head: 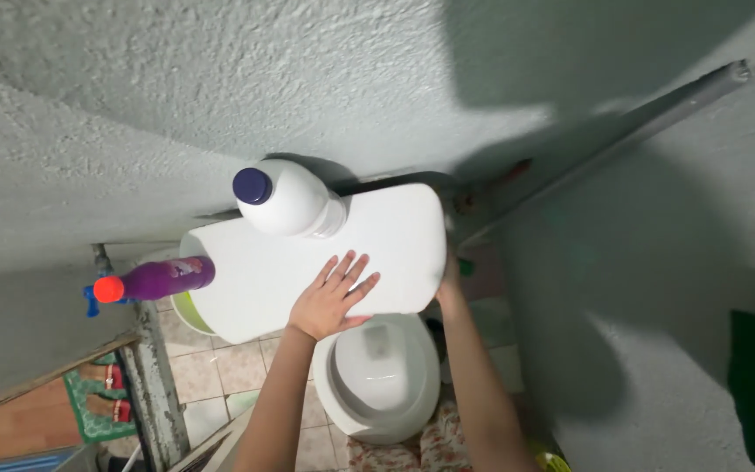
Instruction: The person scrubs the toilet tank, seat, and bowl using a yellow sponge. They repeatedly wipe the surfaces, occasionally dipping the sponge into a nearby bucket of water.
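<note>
Walls: rough grey-green plaster walls (pixel 377 79) met in a corner behind everything.
Lid: a flat white rectangular tank lid (pixel 246 280) lay level above the white ceramic toilet bowl (pixel 382 376).
White bottle: a white plastic bottle with a dark blue cap (pixel 286 201) stood on the lid's far edge.
Purple bottle: a purple plastic bottle with an orange cap (pixel 163 278) lay just left of the lid.
Left hand (pixel 332 297): rested flat on the lid, fingers spread wide.
Right hand (pixel 449 284): at the lid's right edge, fingers hidden; cannot tell their state.

Dim greenish indoor light, broad dark shadows across upper right wall, soft focus, wide-angle bending at edges
</note>
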